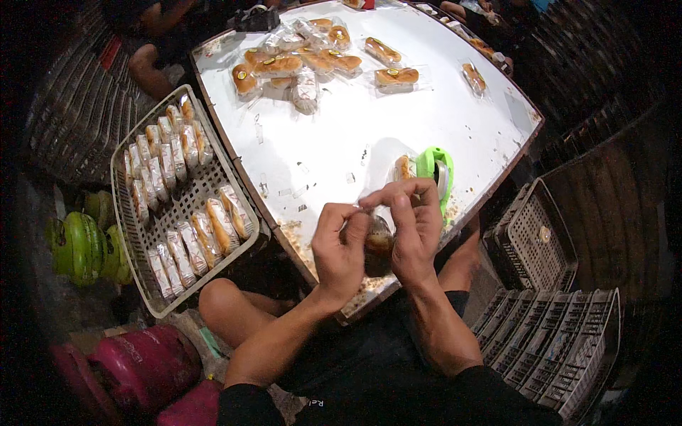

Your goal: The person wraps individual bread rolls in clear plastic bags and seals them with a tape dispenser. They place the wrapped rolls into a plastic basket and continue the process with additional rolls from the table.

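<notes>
Near the table's close corner, my left hand (341,245) and my right hand (418,229) pinch the top of a clear plastic bag between their fingertips. A browned bread roll (379,239) hangs in that bag, between the two palms. Just beyond my right hand stands a green tape dispenser (436,175), with the end of another bagged roll (403,168) beside it on its left. Farther up the white table (341,138) lies a pile of bagged rolls (277,66), some bearing a yellow sticker, and a few more lie apart to the right.
A plastic crate (186,199) with rows of bagged rolls stands left of the table. Stacked crates (543,234) are at the right, more (549,341) below them. Pink gas cylinders (146,362) and green ones (80,247) stand at the left. Other people sit at the table's far sides.
</notes>
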`<move>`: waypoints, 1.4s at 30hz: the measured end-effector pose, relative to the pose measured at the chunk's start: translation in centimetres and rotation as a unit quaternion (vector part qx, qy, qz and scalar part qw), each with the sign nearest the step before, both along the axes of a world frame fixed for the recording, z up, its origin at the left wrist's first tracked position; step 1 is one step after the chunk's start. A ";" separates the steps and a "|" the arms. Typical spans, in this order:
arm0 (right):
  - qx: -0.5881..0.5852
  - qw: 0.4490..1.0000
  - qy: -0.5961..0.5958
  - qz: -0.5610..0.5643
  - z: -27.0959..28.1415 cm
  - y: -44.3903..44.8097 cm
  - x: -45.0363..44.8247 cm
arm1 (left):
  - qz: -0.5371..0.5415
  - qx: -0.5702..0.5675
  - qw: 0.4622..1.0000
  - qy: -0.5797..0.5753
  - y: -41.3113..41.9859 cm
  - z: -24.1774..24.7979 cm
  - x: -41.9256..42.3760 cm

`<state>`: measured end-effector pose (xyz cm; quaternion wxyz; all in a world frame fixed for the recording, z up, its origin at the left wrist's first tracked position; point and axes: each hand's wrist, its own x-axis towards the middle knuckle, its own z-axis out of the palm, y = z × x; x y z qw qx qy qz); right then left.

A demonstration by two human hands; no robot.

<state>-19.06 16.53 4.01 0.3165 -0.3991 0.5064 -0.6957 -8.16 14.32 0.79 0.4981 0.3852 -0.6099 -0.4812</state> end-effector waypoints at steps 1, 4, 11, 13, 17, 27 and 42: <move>0.028 0.998 0.053 -0.018 0.2 -0.2 0.0 | -0.015 0.077 0.997 -0.006 -0.1 0.2 0.4; -0.052 0.968 0.226 -0.094 -1.4 -0.7 1.4 | 0.024 -0.004 0.997 0.069 -1.7 1.1 0.5; -0.020 0.916 0.401 0.021 -1.1 -1.0 1.2 | 0.055 -0.002 0.990 0.129 -2.9 0.2 2.2; -0.011 0.945 0.328 0.015 -0.9 -1.0 1.3 | 0.002 0.022 0.995 0.101 -3.4 0.1 2.8; -0.019 0.943 0.333 -0.011 -0.2 -0.7 1.5 | -0.010 -0.013 0.999 0.037 -3.4 0.1 3.3; -0.049 0.997 0.057 0.026 -3.0 -1.4 1.3 | 0.059 -0.076 0.995 -0.005 -1.8 0.8 1.9; 0.279 0.892 0.232 -0.268 -12.7 3.9 -13.2 | -0.045 0.115 0.987 0.101 -2.9 -5.5 -1.2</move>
